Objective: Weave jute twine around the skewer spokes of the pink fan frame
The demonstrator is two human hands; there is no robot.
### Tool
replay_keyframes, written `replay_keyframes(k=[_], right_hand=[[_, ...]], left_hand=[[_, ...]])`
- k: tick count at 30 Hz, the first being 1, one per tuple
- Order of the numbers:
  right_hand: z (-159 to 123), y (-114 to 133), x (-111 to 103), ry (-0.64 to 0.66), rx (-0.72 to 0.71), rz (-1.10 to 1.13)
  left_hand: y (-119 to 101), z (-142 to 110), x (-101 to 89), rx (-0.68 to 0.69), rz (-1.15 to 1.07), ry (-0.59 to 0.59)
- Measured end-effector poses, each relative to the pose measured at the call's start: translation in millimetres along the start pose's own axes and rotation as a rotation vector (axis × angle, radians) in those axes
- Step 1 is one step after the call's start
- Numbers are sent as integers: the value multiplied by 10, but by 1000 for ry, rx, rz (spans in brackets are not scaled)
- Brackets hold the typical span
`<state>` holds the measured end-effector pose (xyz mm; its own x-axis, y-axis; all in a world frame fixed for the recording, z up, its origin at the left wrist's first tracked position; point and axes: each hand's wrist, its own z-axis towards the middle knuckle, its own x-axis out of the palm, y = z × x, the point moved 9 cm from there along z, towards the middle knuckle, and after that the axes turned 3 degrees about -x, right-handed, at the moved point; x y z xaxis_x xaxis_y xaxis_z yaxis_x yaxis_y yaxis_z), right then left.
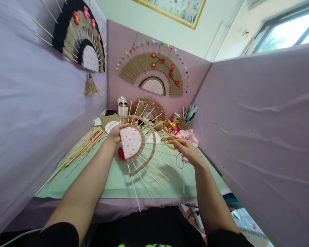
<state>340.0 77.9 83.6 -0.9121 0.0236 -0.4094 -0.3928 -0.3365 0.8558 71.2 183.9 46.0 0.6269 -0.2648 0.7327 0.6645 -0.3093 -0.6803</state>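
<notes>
My left hand (116, 133) is closed on the straight edge of a half-made fan (134, 144), holding it up over the green mat (113, 178). The fan has a pink dotted half-circle centre, jute cord bands and bamboo skewers spreading out toward the right and down. My right hand (185, 148) is at the skewer tips on the fan's right side, its fingers pinched on a thin jute cord (180, 161) that loops down beneath the hand. A red pompom (121, 153) lies on the mat just behind the fan.
A bundle of bamboo skewers (82, 149) lies at the mat's left. Finished fans hang on the back wall (154, 73) and left wall (78, 37). A pen cup (184, 122), a glue bottle (123, 108), pink cloth (189, 135) and ribbons crowd the back. Pink partitions close in both sides.
</notes>
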Motion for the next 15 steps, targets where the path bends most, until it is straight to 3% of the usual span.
replay_keyframes(k=[4,7,11,15], right_hand=[[-82,345,-148,-192,-244,-309],[-155,482,-187,-272,-330,-352],[-190,402,-231,-288,-302,-176],[-155,113,-210,-310,-181,218]], left_hand=[[-9,10,-32,10,-3,-20],[-7,10,-38,3,-13,-23],[-28,6,-26,24,-35,-10],[-55,3,-5,78,-73,4]])
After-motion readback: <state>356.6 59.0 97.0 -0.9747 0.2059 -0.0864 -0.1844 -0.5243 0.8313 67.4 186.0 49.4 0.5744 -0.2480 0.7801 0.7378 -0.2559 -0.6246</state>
